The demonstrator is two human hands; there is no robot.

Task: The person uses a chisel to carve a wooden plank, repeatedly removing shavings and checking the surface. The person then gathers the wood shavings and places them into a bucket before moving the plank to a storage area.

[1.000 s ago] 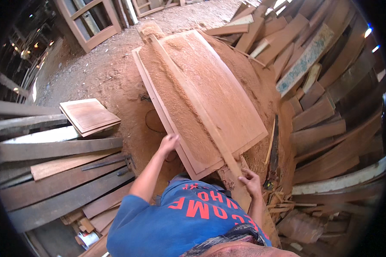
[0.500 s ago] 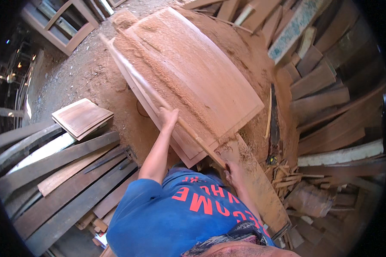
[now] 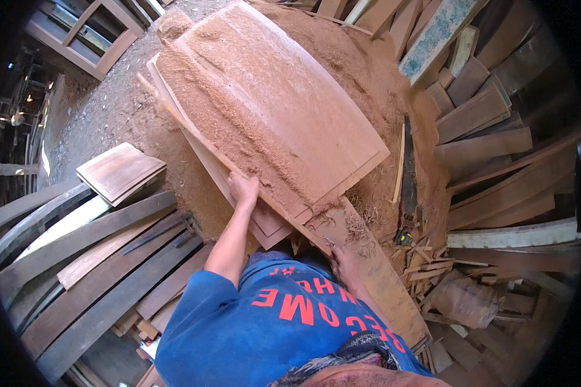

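Far left of frame: dark curved planks [image 3: 77,258] stacked in a fan, small square panel [image 3: 119,173] lying on top, well apart from the work. Upper left: window frame [image 3: 84,35] on the sawdust-strewn floor [image 3: 103,109].

Left of centre: left hand [image 3: 243,191], fingers curled round the lower left edge of the large wooden panel [image 3: 271,109], gripping firmly. Panel tilted, thick with sawdust, resting over a second board beneath and filling the upper middle of frame.

Centre, lower: right hand [image 3: 343,263] pressed at the near corner, on the long plank [image 3: 368,271] running under the panel; fingers bent down onto the wood, grip itself hidden, cannot tell if closed round anything.

Right of centre: handsaw [image 3: 407,180] lying on the sawdust heap, just beside the panel's right edge. Far right: loose offcuts and boards [image 3: 497,129].

Step judged: panel being lifted or tipped at its near edge. Next move likely calls for a surer right-hand hold and keeping clear of the saw.
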